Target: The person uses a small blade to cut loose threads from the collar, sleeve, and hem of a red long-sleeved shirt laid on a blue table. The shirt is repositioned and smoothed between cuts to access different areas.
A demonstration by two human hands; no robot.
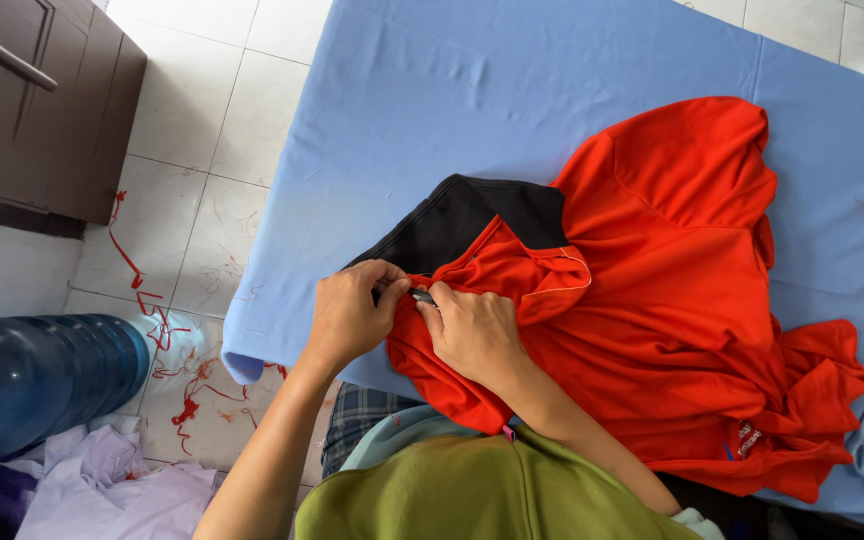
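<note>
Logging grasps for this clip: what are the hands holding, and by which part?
Both hands, left and right, pinch the red shirt at its edge beside the black collar.

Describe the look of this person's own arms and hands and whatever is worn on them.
Both forearms are bare from the elbow down, with no sleeve, glove, watch, bracelet or ring to be seen on the left hand or the right hand. The fingernails look short and plain. The olive-green top covers the chest, with a pale blue-green layer showing at its edges.
</note>
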